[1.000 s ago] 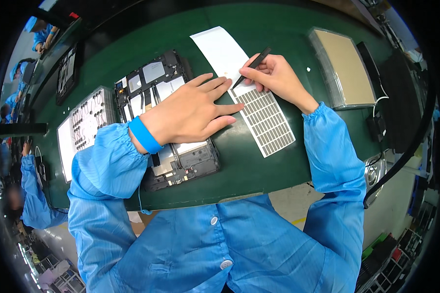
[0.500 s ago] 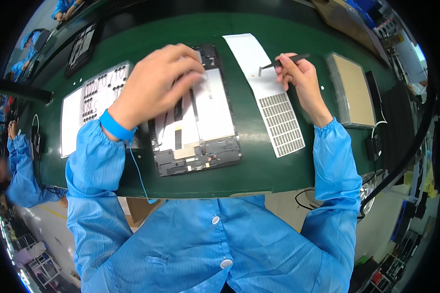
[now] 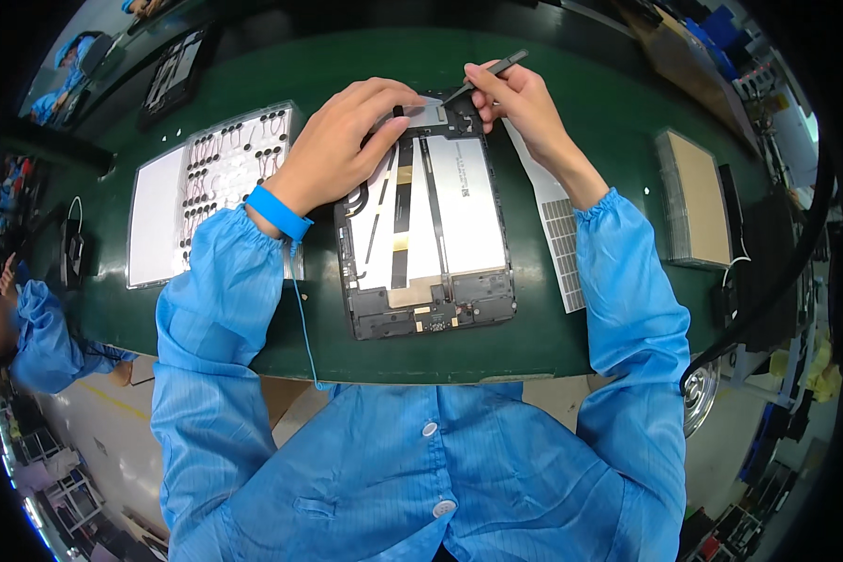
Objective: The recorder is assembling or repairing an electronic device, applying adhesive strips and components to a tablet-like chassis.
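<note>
An opened tablet (image 3: 465,197), black-framed with silvery inner plates and dark ribbon cables, lies on the green bench in front of me. My left hand (image 3: 342,140) rests over its far left corner. The thumb and fingers are apart, with a short black piece (image 3: 399,110) showing between them. My right hand (image 3: 526,105) grips dark tweezers (image 3: 508,63), whose tips reach down to the tablet's far end near a greyish plate (image 3: 428,114). What the tips touch is too small to make out. Beside the tablet's right edge, under my right hand, lies a white sheet of grey rectangular stickers (image 3: 562,242).
Left of the tablet stands a clear tray (image 3: 225,159) with several small round black parts on wires. A stack of brown-topped trays (image 3: 698,197) sits at the right. Another dark device (image 3: 173,70) lies far left. A blue wrist strap (image 3: 279,214) trails its cord over the front edge.
My right hand has moved left with the tweezers, from above the sticker sheet to the tablet's far end. The left hand has settled at the far left corner. The whole view has shifted slightly.
</note>
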